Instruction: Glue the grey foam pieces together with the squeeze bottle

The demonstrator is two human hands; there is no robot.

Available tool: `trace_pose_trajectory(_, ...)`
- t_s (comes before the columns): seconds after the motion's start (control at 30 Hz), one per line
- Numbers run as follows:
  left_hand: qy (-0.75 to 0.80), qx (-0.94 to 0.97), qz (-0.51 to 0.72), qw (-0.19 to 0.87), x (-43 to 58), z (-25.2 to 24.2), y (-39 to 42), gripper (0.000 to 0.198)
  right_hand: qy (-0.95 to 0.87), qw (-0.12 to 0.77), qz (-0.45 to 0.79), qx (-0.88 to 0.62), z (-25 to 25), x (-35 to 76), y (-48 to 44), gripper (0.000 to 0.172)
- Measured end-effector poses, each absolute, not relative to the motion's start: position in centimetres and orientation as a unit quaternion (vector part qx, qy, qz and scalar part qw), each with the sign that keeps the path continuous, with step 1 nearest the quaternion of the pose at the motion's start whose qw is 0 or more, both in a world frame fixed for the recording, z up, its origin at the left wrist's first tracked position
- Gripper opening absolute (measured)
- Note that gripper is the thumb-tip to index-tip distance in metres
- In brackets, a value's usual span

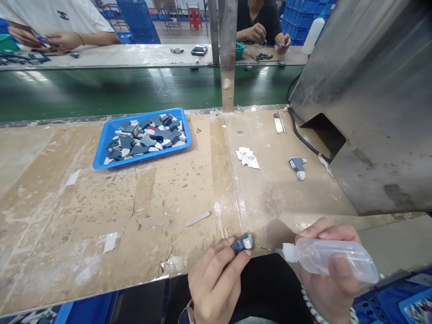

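Near the table's front edge, my left hand (pixel 218 279) pinches a small dark grey plastic part (pixel 239 245) with a pale block at its end. My right hand (pixel 329 274) is wrapped round a translucent squeeze bottle (pixel 337 257), which lies nearly level. Its white cap and thin needle tip point left at the part, with a short gap between them. Farther off, a blue tray (pixel 144 162) holds many similar grey and white parts. One more such part (pixel 297 167) lies alone on the right of the table.
A crumpled white tissue (pixel 248 158) and a flat metal strip (pixel 197 219) lie on the taped table (pixel 175 189). A large metal housing (pixel 374 117) with a black cable stands right. Beyond a post (pixel 227 58) runs a green conveyor (pixel 135 87), with two people working behind it.
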State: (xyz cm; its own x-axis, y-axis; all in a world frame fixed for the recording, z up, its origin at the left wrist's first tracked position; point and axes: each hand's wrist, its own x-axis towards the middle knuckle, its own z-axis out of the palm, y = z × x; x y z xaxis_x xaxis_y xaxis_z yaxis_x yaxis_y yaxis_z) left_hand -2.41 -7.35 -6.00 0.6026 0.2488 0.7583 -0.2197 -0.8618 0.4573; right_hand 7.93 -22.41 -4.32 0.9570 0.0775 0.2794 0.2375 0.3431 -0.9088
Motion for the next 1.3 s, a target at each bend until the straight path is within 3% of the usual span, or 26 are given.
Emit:
trace_pose_trajectory(0.7, 0.011, 0.862, 0.428, 0.273, -2.8, -6.2, -7.2, 0.026, -0.175, 0.734, -0.079, -0.652, -4.4, 6.8, -21.5, 0.035)
trace_pose_trajectory(1.0, 0.017, 0.857, 0.438, 0.271, -2.6, -6.4, -7.4, 0.022, -0.227, 0.712, -0.103, -0.657, -4.2, 7.3, -21.8, 0.028)
trace_pose_trajectory(1.1, 0.023, 0.853, 0.445, 0.27, -2.5, -6.4, -7.5, 0.02, -0.243, 0.728, -0.087, -0.635, -4.6, 7.5, -21.7, 0.025)
trace_pose_trajectory(1.3, 0.034, 0.847, 0.459, 0.265, -2.8, -7.3, -7.7, 0.025, -0.065, 0.83, -0.085, -0.547, -4.8, 8.1, -21.4, 0.025)
